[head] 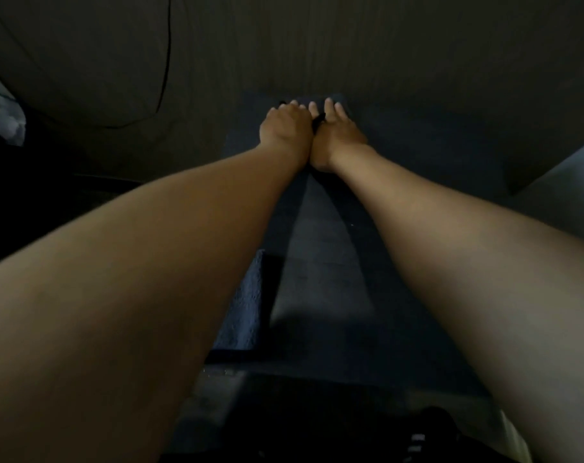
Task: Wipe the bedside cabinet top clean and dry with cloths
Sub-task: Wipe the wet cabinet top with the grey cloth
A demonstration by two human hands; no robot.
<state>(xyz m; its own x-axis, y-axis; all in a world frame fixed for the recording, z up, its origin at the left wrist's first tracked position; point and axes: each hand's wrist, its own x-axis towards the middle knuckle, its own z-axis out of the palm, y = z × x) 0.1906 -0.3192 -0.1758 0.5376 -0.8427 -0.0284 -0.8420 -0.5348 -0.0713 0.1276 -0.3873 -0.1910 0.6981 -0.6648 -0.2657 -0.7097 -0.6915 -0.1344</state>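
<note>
Reaching: both arms are stretched to the far edge of the cabinet top (417, 155), presumably so the back strip is covered.
Surface: dark, dimly lit; dampness cannot be told.
Cloth: a dark blue cloth (247, 302) is seen near the front left edge.
Left hand (284, 125): fingers curled, clamped on something dark.
Right hand (337, 128): fingers laid straight, together, pressed flat.
Room: a wall behind, crossed by a cable (165, 61).

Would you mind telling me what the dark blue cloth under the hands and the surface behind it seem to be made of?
The dark blue cloth looks like terry or microfibre: its nap shows a fine, matte pile. The surface behind may be wood or laminate, with faint vertical streaks like grain, though the dim light leaves this uncertain.
</note>
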